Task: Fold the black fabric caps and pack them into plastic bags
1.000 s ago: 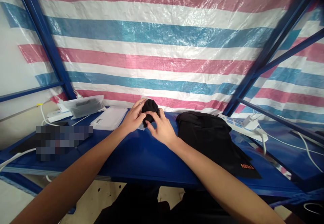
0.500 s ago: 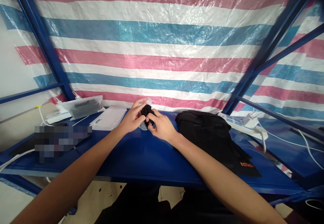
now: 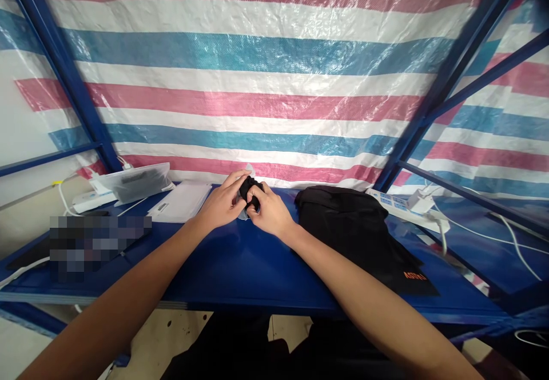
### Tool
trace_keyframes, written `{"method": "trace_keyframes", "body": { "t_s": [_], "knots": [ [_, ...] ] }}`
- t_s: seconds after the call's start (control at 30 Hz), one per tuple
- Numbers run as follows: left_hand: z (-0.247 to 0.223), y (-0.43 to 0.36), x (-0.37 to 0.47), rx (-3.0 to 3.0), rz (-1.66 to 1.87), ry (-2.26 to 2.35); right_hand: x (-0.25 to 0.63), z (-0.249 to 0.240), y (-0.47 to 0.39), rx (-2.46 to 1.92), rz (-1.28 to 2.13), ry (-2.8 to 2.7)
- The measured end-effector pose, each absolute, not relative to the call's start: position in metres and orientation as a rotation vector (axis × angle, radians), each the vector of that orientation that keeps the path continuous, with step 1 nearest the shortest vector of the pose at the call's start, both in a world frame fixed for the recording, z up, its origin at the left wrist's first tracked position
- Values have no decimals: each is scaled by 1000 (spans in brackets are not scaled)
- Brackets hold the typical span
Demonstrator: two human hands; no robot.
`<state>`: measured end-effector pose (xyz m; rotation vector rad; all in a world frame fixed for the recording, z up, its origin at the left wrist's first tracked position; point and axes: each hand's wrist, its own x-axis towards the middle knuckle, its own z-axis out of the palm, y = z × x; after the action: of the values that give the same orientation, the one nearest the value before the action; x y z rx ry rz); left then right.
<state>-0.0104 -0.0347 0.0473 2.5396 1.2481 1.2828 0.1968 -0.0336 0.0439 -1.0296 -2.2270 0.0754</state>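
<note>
Striped sheeting hangs at twelve o'clock behind our blue bench. Black cloth lies at three o'clock, white envelopes at nine. Centrally, our left hand and right hand grasp a small black bundle between them.

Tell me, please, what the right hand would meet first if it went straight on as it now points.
Probably the black bundle between the hands, which the right hand touches; depth is unclear there.
</note>
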Motion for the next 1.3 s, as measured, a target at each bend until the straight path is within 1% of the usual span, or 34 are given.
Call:
{"method": "trace_keyframes", "body": {
  "t_s": [0.1, 0.2, 0.3, 0.4, 0.5, 0.6, 0.7, 0.93, 1.0, 1.13, 1.2, 1.3],
  "knots": [
    [52, -41, -16, 2569, 1504, 1176, 198, 44, -35, -1005, 17, -2262],
    [61, -43, -25, 2451, 1751, 1209, 200, 44, -36, -963, -32, -2300],
    [69, -35, -30, 2288, 1777, 1267, 201, 45, -38, -895, -94, -2368],
    [77, -25, -28, 2165, 1578, 1308, 198, 45, -42, -845, -176, -2420],
    [87, -23, -21, 2127, 1314, 1528, 195, 44, -45, -800, -254, -2457],
    [99, -29, -14, 2263, 1110, 1756, 192, 44, -48, -801, -320, -2487],
    [107, -35, -11, 2433, 1029, 1884, 188, 44, -51, -828, -365, -2494],
    [113, -35, -15, 2589, 1033, 2011, 181, 45, -56, -901, -442, -2490],
    [121, -37, -14, 2559, 891, 2058, 181, 47, -58, -929, -455, -2506],
    [143, -46, -7, 2596, 495, 2103, 179, 51, -63, -958, -469, -2550],
    [149, -48, -2, 2625, 399, 2101, 178, 54, -65, -981, -466, -2562],
    [152, -47, 2, 2625, 372, 2078, 175, 57, -67, -1053, -461, -2549]
  ]
}}
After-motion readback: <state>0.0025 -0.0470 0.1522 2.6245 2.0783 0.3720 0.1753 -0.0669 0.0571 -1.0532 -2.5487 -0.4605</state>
